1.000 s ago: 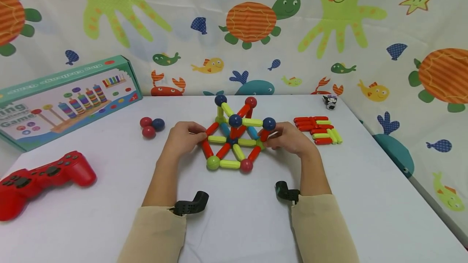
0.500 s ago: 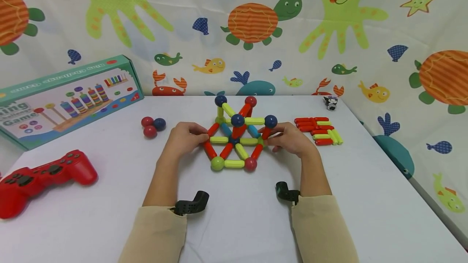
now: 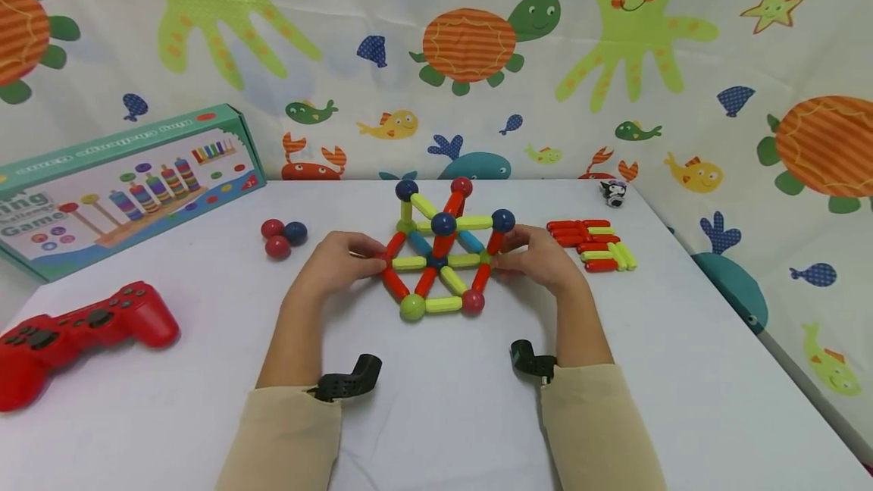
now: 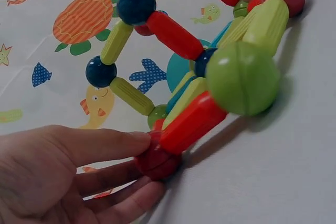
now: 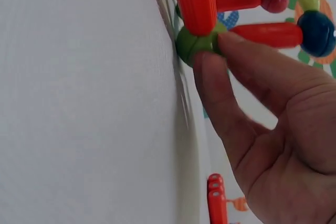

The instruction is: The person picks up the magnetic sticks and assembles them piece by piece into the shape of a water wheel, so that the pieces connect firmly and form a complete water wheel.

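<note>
Two hands hold a stick-and-ball frame from both sides on the white counter.

Nearest, the two beige sleeves [image 3: 286,438] come in from the bottom edge. The frame [image 3: 439,256] stands between the hands, at the middle of the counter [image 3: 436,415], its flat base lying left to right. The left hand [image 3: 337,264] pinches the red ball [image 4: 157,161] at the left corner, so its grip is clamped there. The right hand [image 3: 542,260] pinches the green ball [image 5: 195,43] at the right corner in the same way. Both are equally near. The frame has red, yellow-green and blue sticks joined by balls, rising to dark blue and red balls at the far side. Farther right lie loose sticks [image 3: 593,245]; farther left, three balls [image 3: 281,236].
</note>
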Motion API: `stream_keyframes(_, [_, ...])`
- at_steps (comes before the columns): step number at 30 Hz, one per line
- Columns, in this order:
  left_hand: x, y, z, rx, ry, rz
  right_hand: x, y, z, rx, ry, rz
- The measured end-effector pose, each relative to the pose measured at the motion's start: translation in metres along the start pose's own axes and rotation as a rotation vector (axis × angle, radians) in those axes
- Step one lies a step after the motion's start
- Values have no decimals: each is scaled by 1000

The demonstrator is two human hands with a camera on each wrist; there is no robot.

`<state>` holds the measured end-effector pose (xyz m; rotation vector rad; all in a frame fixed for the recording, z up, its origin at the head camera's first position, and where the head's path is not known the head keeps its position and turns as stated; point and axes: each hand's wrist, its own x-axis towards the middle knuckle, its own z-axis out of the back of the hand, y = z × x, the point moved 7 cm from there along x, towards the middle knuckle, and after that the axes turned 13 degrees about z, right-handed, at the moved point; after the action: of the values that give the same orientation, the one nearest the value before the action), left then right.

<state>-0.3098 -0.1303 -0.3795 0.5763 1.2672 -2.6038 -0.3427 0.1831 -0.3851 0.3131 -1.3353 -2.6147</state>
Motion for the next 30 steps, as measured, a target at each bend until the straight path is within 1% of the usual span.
stream_keyframes(4, [-2,2,-3,2,70,9,1,2,2,-26,-70,-34])
stream_keyframes(5, [-2,3,-3,4,86,10,1,2,2,-21,-79,-34])
stream_keyframes(7, [-2,3,-3,6,97,17,0,2,3,5,-84,-22])
stream_keyframes(9, [-1,2,-2,-4,66,23,-1,2,3,44,-65,6])
stream_keyframes(10, [0,1,0,-18,30,31,-1,2,3,59,-48,22])
stream_keyframes(12, [2,-2,3,-58,-58,26,-3,2,2,87,5,56])
stream_keyframes(14, [5,-6,3,-128,-123,-1,-5,3,0,93,79,74])
stream_keyframes(15, [7,-8,2,-159,-139,-21,-7,4,-2,77,118,75])
stream_keyframes(17, [9,-13,-2,-210,-137,-74,-9,6,-5,39,196,77])
stream_keyframes(19, [13,-15,-6,-249,-109,-104,-10,8,-8,-3,259,72])
stream_keyframes(22, [15,-16,-9,-263,-92,-119,-10,11,-12,-39,300,64])
stream_keyframes(24, [15,-15,-9,-266,-90,-115,-10,14,-13,-30,304,61])
stream_keyframes(26, [15,-14,-9,-264,-92,-110,-10,15,-12,-12,287,61])
stream_keyframes(28, [15,-13,-8,-260,-104,-101,-10,15,-11,2,254,62])
stream_keyframes(30, [14,-10,-6,-257,-127,-89,-9,15,-7,-4,201,71])
